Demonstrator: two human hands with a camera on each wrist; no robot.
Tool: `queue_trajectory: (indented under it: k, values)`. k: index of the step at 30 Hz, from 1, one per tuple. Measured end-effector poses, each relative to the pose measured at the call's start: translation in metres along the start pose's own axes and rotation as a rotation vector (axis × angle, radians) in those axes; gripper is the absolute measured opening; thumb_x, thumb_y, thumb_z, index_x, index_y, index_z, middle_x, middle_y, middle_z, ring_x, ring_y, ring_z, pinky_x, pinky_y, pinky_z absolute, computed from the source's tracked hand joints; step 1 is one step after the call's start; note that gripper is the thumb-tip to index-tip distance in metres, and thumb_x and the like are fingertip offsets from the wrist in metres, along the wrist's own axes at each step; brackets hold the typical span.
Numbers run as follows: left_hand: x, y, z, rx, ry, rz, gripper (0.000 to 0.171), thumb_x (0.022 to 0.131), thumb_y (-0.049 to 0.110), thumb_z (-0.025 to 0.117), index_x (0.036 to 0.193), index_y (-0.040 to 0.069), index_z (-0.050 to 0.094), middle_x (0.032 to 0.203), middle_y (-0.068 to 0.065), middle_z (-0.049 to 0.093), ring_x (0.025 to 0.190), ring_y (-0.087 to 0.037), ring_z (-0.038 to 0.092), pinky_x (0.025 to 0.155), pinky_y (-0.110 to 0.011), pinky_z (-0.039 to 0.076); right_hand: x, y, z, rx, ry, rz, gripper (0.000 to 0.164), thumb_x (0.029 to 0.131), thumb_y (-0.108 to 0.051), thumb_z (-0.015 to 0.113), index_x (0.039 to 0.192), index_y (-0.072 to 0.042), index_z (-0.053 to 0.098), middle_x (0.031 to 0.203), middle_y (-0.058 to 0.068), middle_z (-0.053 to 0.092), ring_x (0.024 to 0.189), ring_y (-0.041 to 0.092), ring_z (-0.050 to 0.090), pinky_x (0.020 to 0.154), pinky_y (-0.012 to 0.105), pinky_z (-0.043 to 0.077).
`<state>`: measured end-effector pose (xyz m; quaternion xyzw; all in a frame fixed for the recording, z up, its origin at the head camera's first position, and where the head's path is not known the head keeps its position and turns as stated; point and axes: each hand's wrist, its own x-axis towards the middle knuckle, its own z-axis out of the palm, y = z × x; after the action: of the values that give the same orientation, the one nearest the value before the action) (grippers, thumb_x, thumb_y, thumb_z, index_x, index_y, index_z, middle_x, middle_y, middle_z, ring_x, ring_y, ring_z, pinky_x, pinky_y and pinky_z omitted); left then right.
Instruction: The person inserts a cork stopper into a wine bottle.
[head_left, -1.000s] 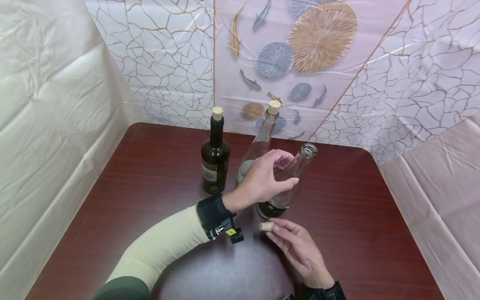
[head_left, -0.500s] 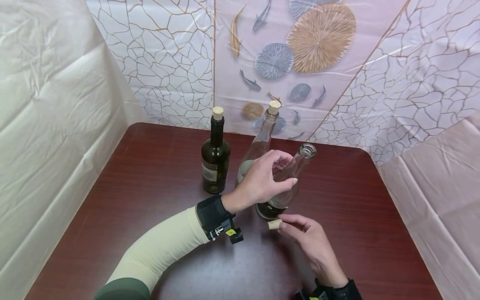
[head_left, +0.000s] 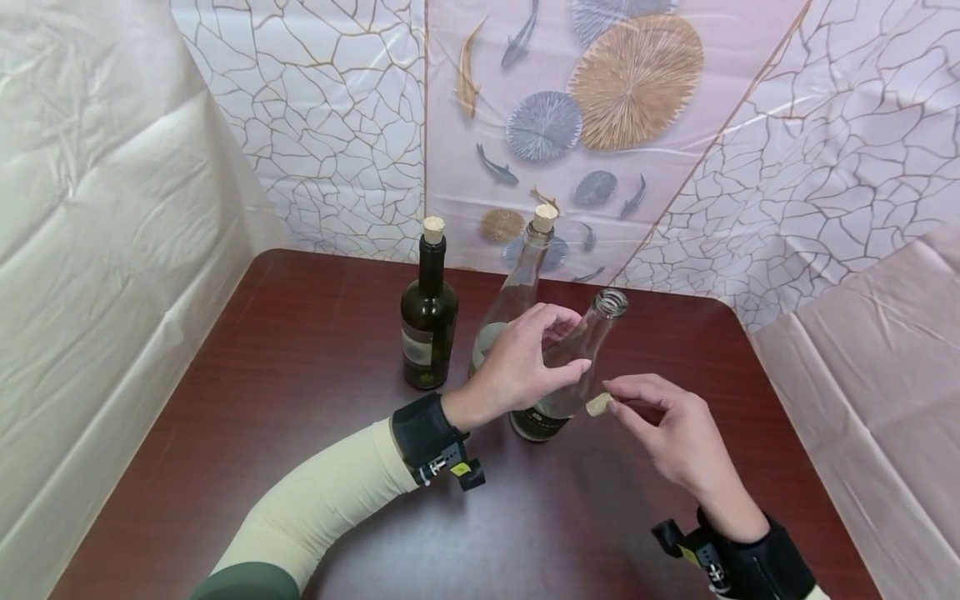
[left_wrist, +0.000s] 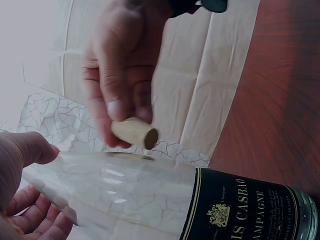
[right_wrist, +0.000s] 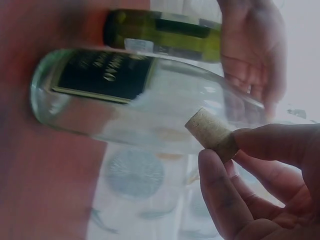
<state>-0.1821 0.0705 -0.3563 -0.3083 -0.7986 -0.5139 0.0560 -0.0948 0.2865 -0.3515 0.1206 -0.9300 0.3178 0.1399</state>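
Note:
My left hand (head_left: 521, 362) curls round the upper body of a clear glass bottle (head_left: 557, 406) with a dark label, its mouth uncovered. In the left wrist view, thumb and fingers lie on both sides of the bottle (left_wrist: 135, 185). Between thumb and fingertips, my right hand (head_left: 678, 429) pinches a small cork (head_left: 598, 405), just right of the bottle and below its mouth. The right wrist view shows the cork (right_wrist: 210, 132) in front of the bottle's glass. Behind the left hand stands a second clear bottle (head_left: 521, 279), partly hidden, topped with a cork (head_left: 545, 218).
A dark green bottle (head_left: 429, 317) with a cork (head_left: 433, 229) in its neck stands upright to the left. All stand on a reddish-brown table (head_left: 300, 333). Patterned sheeting (head_left: 337, 125) hangs behind the table and along its sides.
My right hand has moved right and up, away from the table's front, carrying the cork from below the bottle's base to beside its body. The left hand and bottles stay in place.

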Motion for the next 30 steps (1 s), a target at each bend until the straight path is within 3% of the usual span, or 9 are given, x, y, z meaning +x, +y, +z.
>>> queue_trajectory:
  k: [4,12,22,30]
  values:
    - [-0.001,-0.001,0.001,0.014,-0.006,-0.001,0.047,0.089,0.021,0.083,0.13,0.009,0.063,0.126,-0.005,0.068,0.112,-0.017,0.065,0.101,-0.027,0.057,0.007,-0.005,-0.006,-0.024,0.014,-0.066,0.023,0.089,0.0,0.079,0.108,-0.011,0.081,0.107,0.004,0.077,0.097,-0.017,0.06,0.077,0.001,0.049]
    - [-0.001,-0.001,0.001,-0.006,-0.002,0.001,0.047,0.089,0.019,0.084,0.13,0.009,0.062,0.125,-0.006,0.067,0.113,-0.021,0.067,0.099,-0.025,0.057,0.022,-0.016,-0.018,-0.096,-0.008,-0.175,0.026,0.084,0.007,0.08,0.106,-0.008,0.082,0.105,0.002,0.077,0.089,0.008,0.072,0.078,0.0,0.05]
    - [-0.002,-0.002,0.001,0.005,-0.018,-0.007,0.048,0.09,0.021,0.083,0.132,0.009,0.062,0.129,-0.005,0.067,0.116,-0.02,0.067,0.1,-0.025,0.056,0.037,-0.032,-0.041,-0.216,-0.033,-0.266,0.028,0.082,0.003,0.083,0.107,-0.011,0.082,0.106,0.001,0.077,0.091,0.015,0.072,0.076,0.005,0.045]
    - [-0.002,-0.003,0.002,0.006,-0.007,-0.003,0.049,0.089,0.021,0.084,0.131,0.009,0.062,0.129,-0.006,0.067,0.114,-0.021,0.068,0.098,-0.027,0.058,0.046,-0.043,-0.053,-0.232,-0.025,-0.296,0.029,0.082,0.002,0.083,0.108,-0.011,0.082,0.106,0.002,0.077,0.089,0.015,0.071,0.077,0.007,0.045]
